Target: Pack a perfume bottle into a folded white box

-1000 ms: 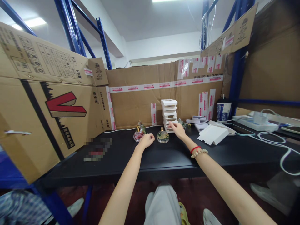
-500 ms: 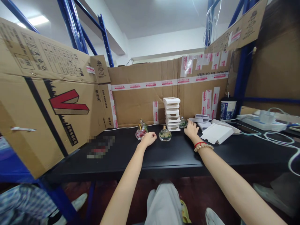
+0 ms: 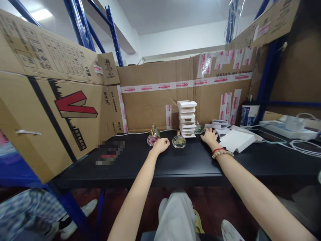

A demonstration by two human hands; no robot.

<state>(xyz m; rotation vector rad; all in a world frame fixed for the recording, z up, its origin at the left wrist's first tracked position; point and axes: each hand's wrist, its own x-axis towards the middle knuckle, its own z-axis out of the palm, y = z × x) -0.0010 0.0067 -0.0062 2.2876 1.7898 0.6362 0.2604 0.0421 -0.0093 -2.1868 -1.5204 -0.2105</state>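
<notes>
My left hand rests on the black table with its fingers curled in, and nothing shows in it. Just behind it on the left stand perfume bottles, one pinkish with a gold cap, partly hidden by one another. A round glass perfume bottle with greenish decoration and a gold neck stands upright between my hands. My right hand lies with fingers spread near another clear perfume bottle. That bottle sits beside a stack of white folded card trays.
Open white card pieces lie right of my right hand. Farther right are a patterned cup, a power strip and white cables. Cardboard walls enclose the back and left. A blurred patch marks something at the left.
The view has shifted slightly, so everything sits a little to the right. My right hand's fingers have come away from the rear bottle and spread on the table. My left hand stays curled.
</notes>
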